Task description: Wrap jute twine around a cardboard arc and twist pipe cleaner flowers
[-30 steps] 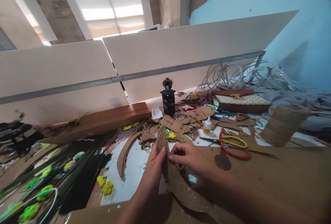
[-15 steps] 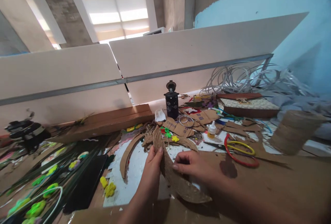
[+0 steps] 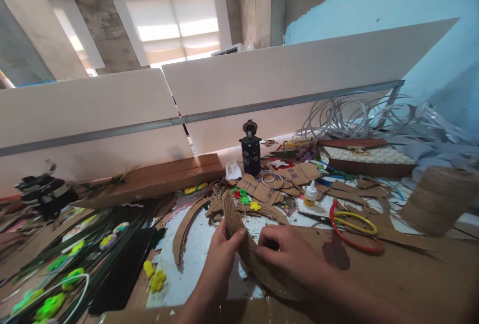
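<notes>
A curved strip wrapped in brown twine [image 3: 258, 264] slants across the middle of the view, its lower end running under my right forearm. My left hand [image 3: 224, 249] is closed round its upper part, thumb on top. Against the strip's right edge, my right hand [image 3: 280, 249] has its fingers curled and pressed together; what they pinch is hidden. Just beyond lies another twine-wrapped curved piece [image 3: 275, 210] beside red, green and yellow flower shapes [image 3: 255, 206]. A bare curved cardboard strip [image 3: 184, 229] rests left of my left hand.
Scissors [image 3: 357, 224] with red and yellow handles and a small glue bottle [image 3: 310, 195] are to the right. A twine spool [image 3: 436, 202] stands farther right. Behind are a black bottle [image 3: 250, 154] and a patterned bag [image 3: 368, 157]. A dark flat panel [image 3: 121, 274] lies left.
The strip's upper end has tilted and shifted slightly in my left hand. My right hand has moved a little right and stays by its edge. The view has shifted slightly.
</notes>
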Demonstrator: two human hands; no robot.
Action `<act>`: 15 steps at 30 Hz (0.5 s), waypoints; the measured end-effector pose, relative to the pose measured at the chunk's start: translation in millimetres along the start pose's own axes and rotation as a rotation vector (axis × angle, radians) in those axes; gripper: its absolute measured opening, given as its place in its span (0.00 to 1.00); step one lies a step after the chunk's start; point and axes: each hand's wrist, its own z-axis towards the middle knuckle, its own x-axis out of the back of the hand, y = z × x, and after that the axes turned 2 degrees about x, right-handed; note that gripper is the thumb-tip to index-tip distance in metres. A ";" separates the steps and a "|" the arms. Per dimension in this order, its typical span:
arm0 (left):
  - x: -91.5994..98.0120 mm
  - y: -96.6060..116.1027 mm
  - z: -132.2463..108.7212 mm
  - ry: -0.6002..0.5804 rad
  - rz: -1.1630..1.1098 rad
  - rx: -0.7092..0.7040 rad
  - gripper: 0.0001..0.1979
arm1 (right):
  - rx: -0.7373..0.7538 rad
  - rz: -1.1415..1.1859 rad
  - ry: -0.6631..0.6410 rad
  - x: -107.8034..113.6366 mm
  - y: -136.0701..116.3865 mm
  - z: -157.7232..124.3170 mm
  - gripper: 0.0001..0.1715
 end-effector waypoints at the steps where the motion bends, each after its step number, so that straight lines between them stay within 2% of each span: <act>1: -0.8 0.6 -1.1 -0.005 -0.008 0.004 0.20 | -0.001 0.000 0.002 -0.9 0.3 0.1 0.10; 7: 2.9 -1.7 7.2 -0.035 -0.014 0.030 0.21 | -0.002 0.024 0.006 -1.3 0.8 0.4 0.10; 11: 3.7 4.8 6.5 0.044 -0.004 0.046 0.23 | 0.010 -0.031 0.002 0.9 -3.0 -1.2 0.09; 15: -0.4 15.8 -4.3 0.071 0.040 0.004 0.20 | 0.020 -0.109 0.008 -1.1 -5.1 -2.6 0.08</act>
